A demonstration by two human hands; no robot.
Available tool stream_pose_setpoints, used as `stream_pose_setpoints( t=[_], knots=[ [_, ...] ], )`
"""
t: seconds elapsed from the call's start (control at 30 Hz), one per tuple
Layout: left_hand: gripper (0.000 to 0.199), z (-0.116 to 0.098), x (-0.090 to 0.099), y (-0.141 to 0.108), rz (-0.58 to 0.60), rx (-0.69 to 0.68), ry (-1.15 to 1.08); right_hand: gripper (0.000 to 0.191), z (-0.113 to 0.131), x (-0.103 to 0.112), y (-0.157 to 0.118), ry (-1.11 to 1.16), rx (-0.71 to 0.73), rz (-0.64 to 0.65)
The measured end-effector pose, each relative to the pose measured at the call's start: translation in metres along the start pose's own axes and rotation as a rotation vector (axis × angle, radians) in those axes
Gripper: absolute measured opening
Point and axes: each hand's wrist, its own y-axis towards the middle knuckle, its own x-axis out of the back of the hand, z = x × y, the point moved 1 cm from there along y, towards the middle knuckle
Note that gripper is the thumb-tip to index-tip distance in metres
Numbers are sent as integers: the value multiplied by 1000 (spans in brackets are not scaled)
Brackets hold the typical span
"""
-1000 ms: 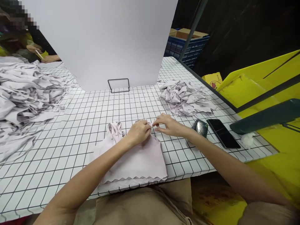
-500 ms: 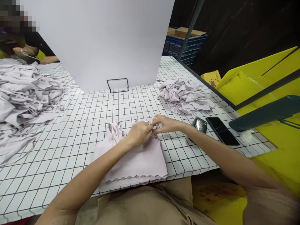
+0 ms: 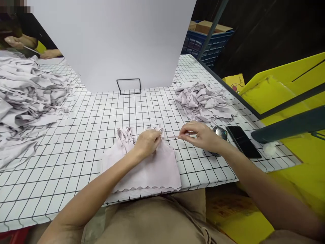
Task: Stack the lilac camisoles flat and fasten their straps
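Observation:
A stack of pale lilac strappy tops [image 3: 162,171] with wavy hems lies flat at the table's near edge, its straps at the far side. My left hand [image 3: 146,142] rests over the right-hand straps, fingers closed on a strap; the fingertips are partly hidden. To its right, my right hand [image 3: 199,135] pinches a thin pale strip [image 3: 173,136], which stretches toward the left hand. Whether the strip is joined to the top cannot be made out. Another looped bunch of straps [image 3: 124,135] stands up left of my left hand.
Heaps of pale lilac cloth lie at the left [image 3: 27,91] and back right [image 3: 203,101]. A phone [image 3: 243,141] and a dark shiny rounded object [image 3: 220,132] sit right of my hand. A white panel [image 3: 109,40] stands behind a wire stand [image 3: 129,86]. A co-worker's hands [image 3: 50,53] are at far left.
My right hand has moved right, away from my left hand, drawing out the thin strip between them. My left hand stays at the straps. The view has shifted slightly.

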Motion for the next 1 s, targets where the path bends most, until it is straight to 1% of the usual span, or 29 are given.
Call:
stream_pose_setpoints(
  t=[0.03, 0.07, 0.1, 0.13, 0.2, 0.23, 0.27, 0.3, 0.33, 0.4, 0.47, 0.5, 0.53, 0.57, 0.63, 0.7, 0.73, 0.77, 0.83, 0.93, 1.0],
  knots=[
    [22, -4, 5, -8, -27, 31, -92, 22, 5, -4, -4, -86, 39, -73],
    [20, -9, 9, -17, -18, 76, -217, 21, 9, -9, -7, -165, 72, -126],
    [19, -15, 11, -27, 29, 135, -380, 21, 14, -15, -10, -236, 103, -160],
    [22, -22, 11, -36, 105, 209, -572, 22, 20, -22, -13, -306, 138, -174],
    [34, -36, 5, -51, 263, 372, -998, 27, 32, -38, -20, -461, 221, -173],
    [40, -42, 0, -56, 305, 445, -1194, 30, 38, -45, -23, -547, 261, -167],
    [45, -46, -7, -59, 306, 507, -1355, 33, 45, -53, -26, -631, 298, -164],
    [46, -49, -13, -60, 279, 560, -1474, 34, 51, -59, -29, -698, 331, -164],
    [45, -50, -19, -60, 236, 606, -1553, 35, 58, -64, -32, -743, 361, -168],
    [37, -49, -27, -58, 155, 680, -1618, 31, 68, -72, -37, -756, 423, -181],
    [28, -45, -29, -55, 123, 721, -1633, 23, 73, -73, -43, -649, 470, -202],
    [25, -44, -28, -55, 123, 729, -1641, 20, 73, -72, -45, -554, 462, -217],
    [22, -43, -25, -54, 127, 733, -1653, 18, 70, -69, -46, -438, 416, -232],
    [20, -43, -22, -54, 128, 731, -1665, 18, 66, -67, -46, -306, 334, -242],
    [20, -43, -16, -54, 123, 725, -1678, 16, 53, -62, -44, -36, 88, -213],
    [20, -43, -12, -54, 123, 721, -1667, 17, 39, -62, -40, 192, -152, -101],
    [21, -43, -11, -54, 120, 717, -1654, 20, 33, -64, -37, 279, -227, -35],
    [21, -43, -11, -54, 116, 714, -1639, 22, 30, -67, -34, 351, -263, 20],
    [22, -42, -12, -53, 102, 705, -1614, 22, 26, -74, -28, 469, -257, 67],
    [23, -40, -13, -52, 92, 695, -1605, 19, 28, -83, -21, 648, -233, 9],
    [21, -38, -11, -53, 76, 702, -1622, 24, 30, -85, -18, 770, -295, -24]
  ],
)
